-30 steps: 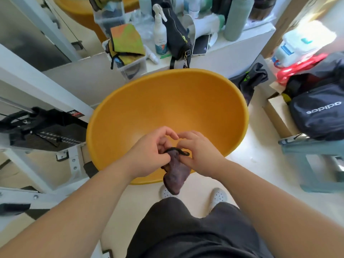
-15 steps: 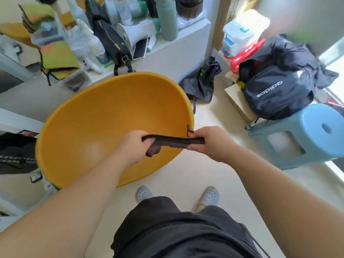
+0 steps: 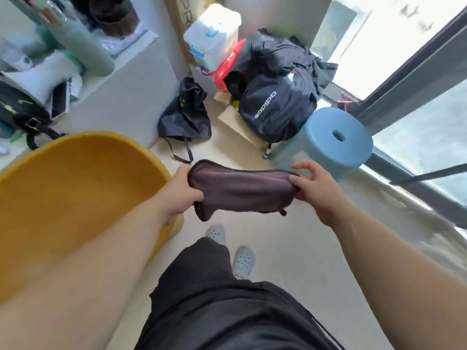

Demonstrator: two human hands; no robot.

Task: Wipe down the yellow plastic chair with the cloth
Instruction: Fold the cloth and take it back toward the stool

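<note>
Stretching a soft, light cloth, both hands pinch its ends, chair at left.

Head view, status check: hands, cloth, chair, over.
Left hand, right hand: each grips one end of the dark purple cloth, stretched in the air between them. Cloth not touching the round yellow plastic chair at left. Nothing between cloth and chair.
</note>
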